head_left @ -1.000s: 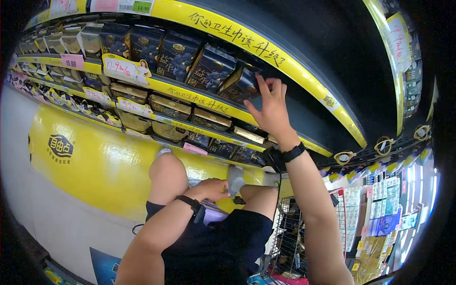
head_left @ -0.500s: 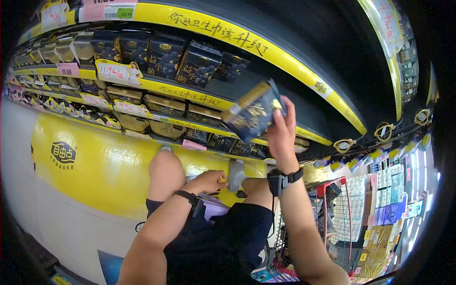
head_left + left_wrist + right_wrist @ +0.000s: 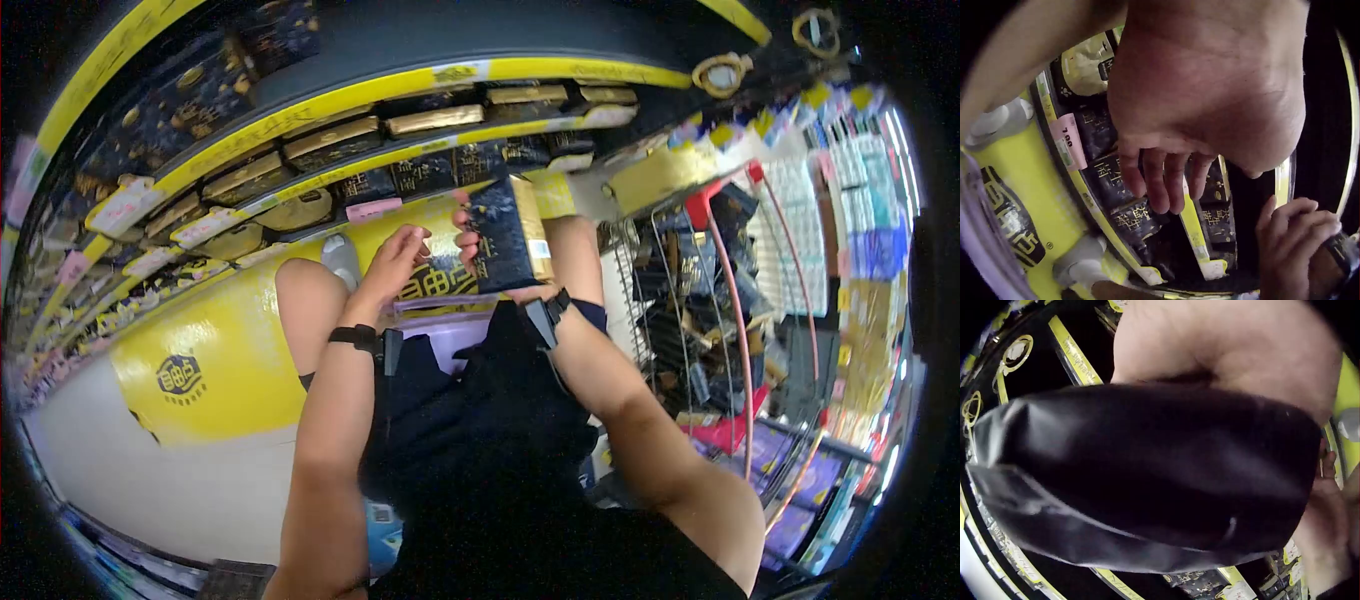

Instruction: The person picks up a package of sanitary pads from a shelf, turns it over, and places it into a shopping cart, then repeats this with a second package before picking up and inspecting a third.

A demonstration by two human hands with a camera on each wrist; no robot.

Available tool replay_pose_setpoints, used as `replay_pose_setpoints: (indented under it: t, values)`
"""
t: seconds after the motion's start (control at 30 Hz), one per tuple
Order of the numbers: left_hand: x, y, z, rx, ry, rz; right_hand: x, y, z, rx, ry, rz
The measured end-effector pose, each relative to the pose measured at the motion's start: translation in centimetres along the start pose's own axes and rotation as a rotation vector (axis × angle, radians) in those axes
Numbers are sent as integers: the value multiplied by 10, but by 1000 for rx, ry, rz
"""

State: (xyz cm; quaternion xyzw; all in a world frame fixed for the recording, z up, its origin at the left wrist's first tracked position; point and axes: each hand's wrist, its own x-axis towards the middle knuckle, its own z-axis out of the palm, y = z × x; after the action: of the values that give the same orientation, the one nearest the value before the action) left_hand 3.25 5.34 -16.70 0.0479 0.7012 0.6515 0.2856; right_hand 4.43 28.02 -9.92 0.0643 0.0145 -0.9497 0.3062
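My right hand (image 3: 530, 293) grips a dark package (image 3: 500, 235) with a gold side in the head view; its fingers (image 3: 466, 238) wrap the left edge. In the right wrist view the package (image 3: 1147, 475) fills the middle, against the palm (image 3: 1229, 350). To the left of the package, my left hand (image 3: 395, 260) holds nothing, its fingers loosely bent. The left wrist view shows the left hand (image 3: 1204, 94) with fingers hanging down; the right hand (image 3: 1297, 244) appears at lower right.
Shelves with yellow edges (image 3: 560, 68) hold rows of dark and gold packages (image 3: 435, 120). At the right stands a cart with red bars (image 3: 735, 290), filled with dark packages (image 3: 720, 230). A yellow mat (image 3: 230, 350) lies on the floor.
My right hand has taken a package from the shelf and drawn it down and back, close to the left hand. The head view has shifted, showing more of the cart.
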Motion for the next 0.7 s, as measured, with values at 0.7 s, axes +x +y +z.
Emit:
replay_pose_setpoints:
  t: [0.7]
  values:
    - [-18, 10, 16, -265, 162, -142, 21, 24, -52, -1130, 304, 121]
